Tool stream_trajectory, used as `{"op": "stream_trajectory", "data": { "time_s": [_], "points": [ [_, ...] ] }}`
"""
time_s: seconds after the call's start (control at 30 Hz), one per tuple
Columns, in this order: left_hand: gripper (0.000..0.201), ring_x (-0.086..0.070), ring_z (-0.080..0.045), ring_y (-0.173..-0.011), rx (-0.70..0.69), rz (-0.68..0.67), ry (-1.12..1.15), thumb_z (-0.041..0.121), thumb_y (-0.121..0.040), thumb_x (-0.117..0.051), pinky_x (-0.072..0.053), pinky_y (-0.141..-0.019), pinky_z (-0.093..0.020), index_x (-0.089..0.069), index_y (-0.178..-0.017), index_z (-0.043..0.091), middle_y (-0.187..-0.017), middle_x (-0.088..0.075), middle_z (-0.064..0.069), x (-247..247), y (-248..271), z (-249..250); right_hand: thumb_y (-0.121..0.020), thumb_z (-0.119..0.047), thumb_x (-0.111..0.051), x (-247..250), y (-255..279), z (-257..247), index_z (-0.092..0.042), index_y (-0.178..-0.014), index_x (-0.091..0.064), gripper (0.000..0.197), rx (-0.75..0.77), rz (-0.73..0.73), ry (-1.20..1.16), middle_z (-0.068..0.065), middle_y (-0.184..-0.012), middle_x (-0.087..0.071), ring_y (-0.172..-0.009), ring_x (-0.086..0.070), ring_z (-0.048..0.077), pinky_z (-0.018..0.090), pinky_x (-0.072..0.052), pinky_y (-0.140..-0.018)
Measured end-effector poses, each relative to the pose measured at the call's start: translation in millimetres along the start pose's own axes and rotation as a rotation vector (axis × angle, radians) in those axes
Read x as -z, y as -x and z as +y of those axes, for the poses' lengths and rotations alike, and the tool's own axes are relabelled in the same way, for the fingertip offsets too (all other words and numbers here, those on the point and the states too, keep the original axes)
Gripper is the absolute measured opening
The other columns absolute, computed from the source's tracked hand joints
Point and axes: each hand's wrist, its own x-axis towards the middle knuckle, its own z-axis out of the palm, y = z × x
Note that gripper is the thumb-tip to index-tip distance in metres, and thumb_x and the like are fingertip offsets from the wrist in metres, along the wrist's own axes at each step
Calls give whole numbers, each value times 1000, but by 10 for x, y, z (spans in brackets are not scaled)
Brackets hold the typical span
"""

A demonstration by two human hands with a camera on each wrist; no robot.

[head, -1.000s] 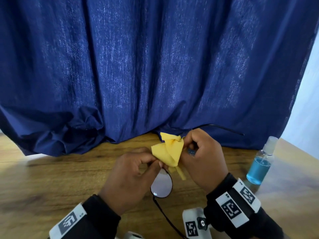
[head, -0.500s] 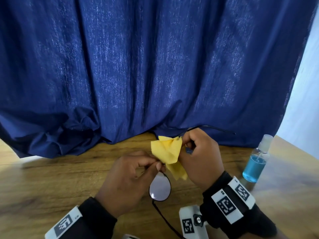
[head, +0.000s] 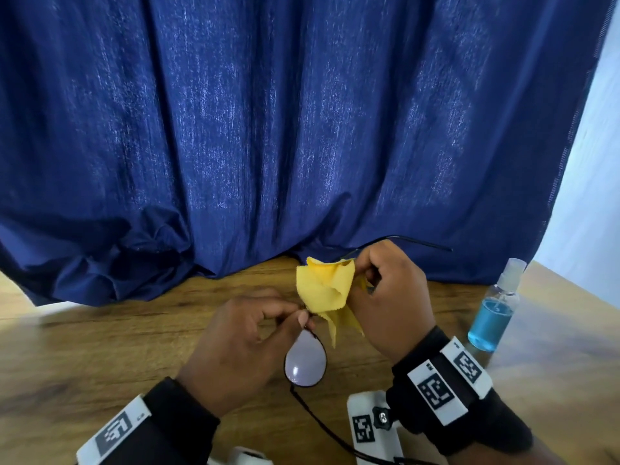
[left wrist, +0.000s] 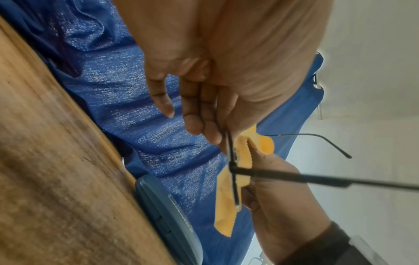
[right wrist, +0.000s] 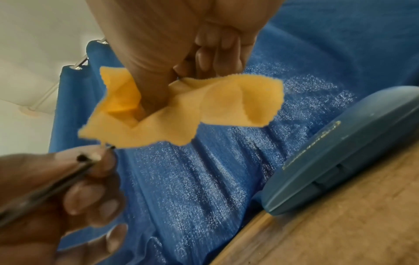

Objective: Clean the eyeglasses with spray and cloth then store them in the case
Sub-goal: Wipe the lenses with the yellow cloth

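Left hand [head: 235,344] pinches eyeglasses [head: 305,362] frame, steadying it; right hand [head: 391,297] pinches yellow cloth [head: 327,288] over far lens, wiping above bench [head: 100,347].

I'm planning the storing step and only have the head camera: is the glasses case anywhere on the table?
Observer: Yes. The right wrist view shows a blue-grey case lying on the wooden table, against the foot of the curtain.
Operator: Open or shut?
Observer: It looks shut, lid down on its base.
Operator: I see the left hand pinching the eyeglasses. How does the right hand grip the yellow cloth?
Observer: Its thumb is pushed into a fold of the cloth, which drapes loosely around it.
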Motion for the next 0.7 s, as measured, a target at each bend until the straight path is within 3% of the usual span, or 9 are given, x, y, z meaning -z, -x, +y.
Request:
{"op": "stream_trajectory", "data": {
  "time_s": [0.1,0.17,0.27,0.4,0.53,0.6,0.7],
  "points": [
    [29,-70,-10,-84,-3,43,-32,44,-88,-58,-56,-71,-30,-79,-78,25,-85,-73,12,22,-7,-43,-77,-22,-76,-28,34,-27,-35,-66,-44,36,66,-161,19,-11,-73,-50,-66,-49,8,16,-38,-57],
    [22,-69,-11,-80,12,65,-58,33,-91,-64,-52,-66,-25,-76,-74,27,-81,-72,12,36,-18,-76,-76,-23,-75,-15,25,7,-36,-65,-43,37,62,-232,63,-12,-74,-51,-69,-50,6,16,-38,-58],
    [22,-70,-7,-86,23,27,-66,22,-94,-69,-50,-70,-14,-80,-79,32,-84,-74,15,32,-13,-67,-77,-19,-75,40,-15,92,-32,-63,-46,35,-30,-179,86,-12,-68,-48,-67,-48,3,16,-34,-54],
    [19,-71,-5,-87,20,-17,-23,24,-93,-69,-52,-72,-16,-82,-81,31,-85,-74,16,-43,4,-48,-77,-16,-73,13,-24,97,-27,-63,-45,33,-90,-43,67,-8,-63,-45,-60,-44,7,16,-36,-52],
    [22,-69,-10,-82,9,12,-50,14,-93,-68,-53,-67,-23,-79,-76,22,-81,-72,10,-26,-4,-75,-76,-16,-77,-38,33,5,-33,-63,-44,39,11,-227,24,-11,-65,-44,-63,-45,5,14,-37,-57],
    [24,-68,-12,-81,16,16,-59,12,-94,-67,-51,-66,-22,-78,-74,21,-80,-70,8,0,-16,-91,-76,-20,-78,-4,16,9,-34,-63,-47,36,12,-310,65,-11,-68,-48,-65,-47,5,15,-36,-58],
    [21,-70,-9,-86,18,9,-35,17,-94,-69,-51,-72,-17,-81,-80,28,-83,-73,11,11,-12,-88,-75,-15,-76,47,-28,72,-32,-61,-47,37,-26,-213,81,-10,-65,-49,-67,-49,4,13,-37,-58]
  ]
}}
